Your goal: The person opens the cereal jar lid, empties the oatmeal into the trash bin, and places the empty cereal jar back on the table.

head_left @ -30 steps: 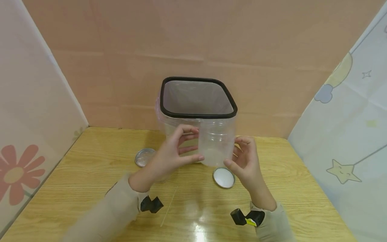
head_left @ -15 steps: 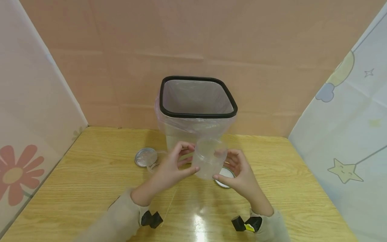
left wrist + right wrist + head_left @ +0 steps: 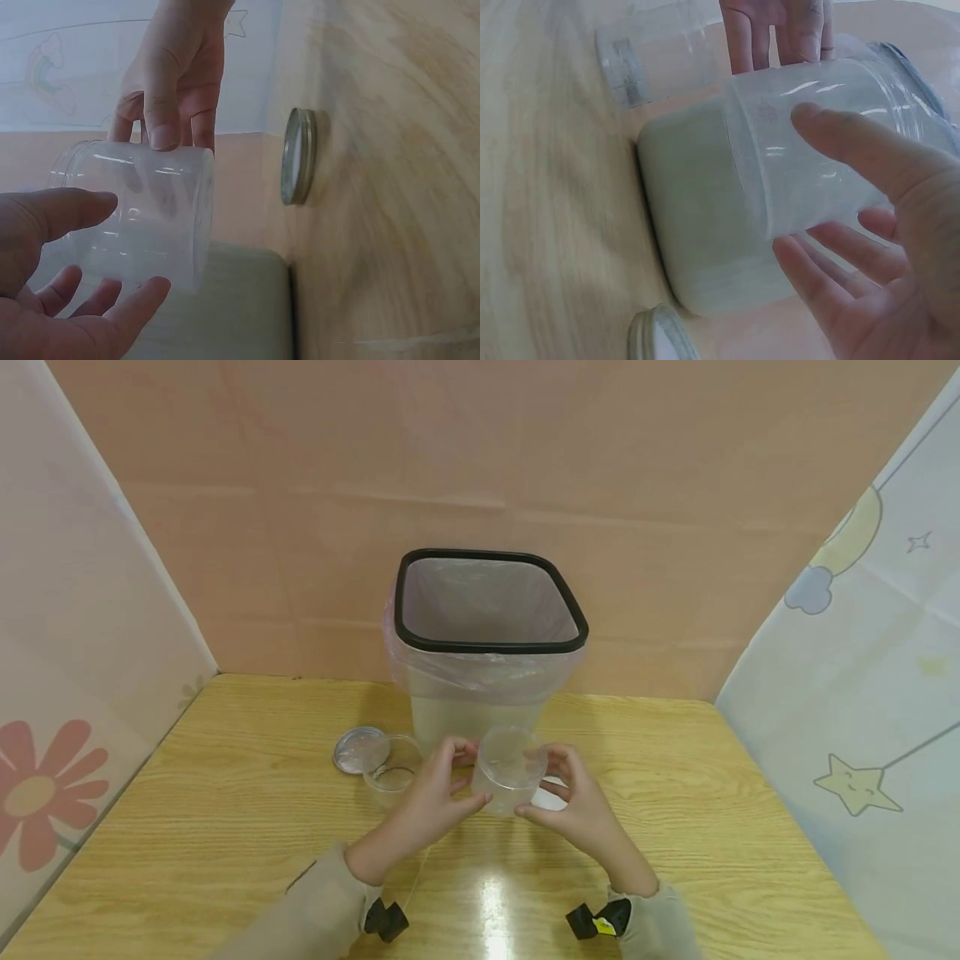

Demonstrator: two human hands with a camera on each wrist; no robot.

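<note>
Both hands hold a clear plastic jar (image 3: 512, 770) without a lid, upright, in front of the bin. My left hand (image 3: 429, 800) grips its left side, thumb in front and fingertips at the wall behind. From the right, my right hand (image 3: 585, 814) pinches it the same way. Both wrist views show the jar's base apart from the table. A second clear jar (image 3: 384, 789), with a dark ring-like shape seen through its wall, stands behind my left hand. A white-lined metal lid (image 3: 298, 156) lies by my right hand, partly hidden in the head view.
A bin (image 3: 465, 710) with a black rim and a thin pinkish bag stands at the back of the wooden table (image 3: 675, 777). Another round lid (image 3: 352, 750) lies left of the second jar. A thin pale stick (image 3: 418, 878) lies near my left wrist.
Both hands have lowered the jar from in front of the bin's upper part, drawing it down and slightly left. The second jar has come into sight beside the left hand.
</note>
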